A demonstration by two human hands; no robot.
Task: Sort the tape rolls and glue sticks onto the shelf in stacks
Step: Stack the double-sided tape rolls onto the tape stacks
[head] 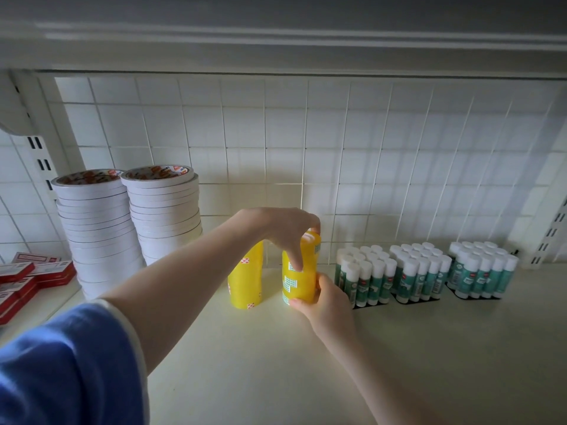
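Two stacks of yellow tape rolls stand on the white shelf (276, 348). The right yellow stack (302, 277) is held from above by my left hand (282, 230), fingers curled over its top and front. My right hand (325, 299) grips its lower right side. The left yellow stack (247, 283) stands free, partly behind my left wrist. Two tall stacks of white tape rolls (129, 228) rise at the left. Three blocks of green glue sticks with white caps (365, 276) (418, 271) (481, 269) stand at the right.
Red flat boxes (27, 277) lie at the far left edge. A white wire grid panel (337, 148) backs the shelf. Slotted uprights (549, 240) flank it, and another shelf hangs overhead. Bare shelf surface lies in front.
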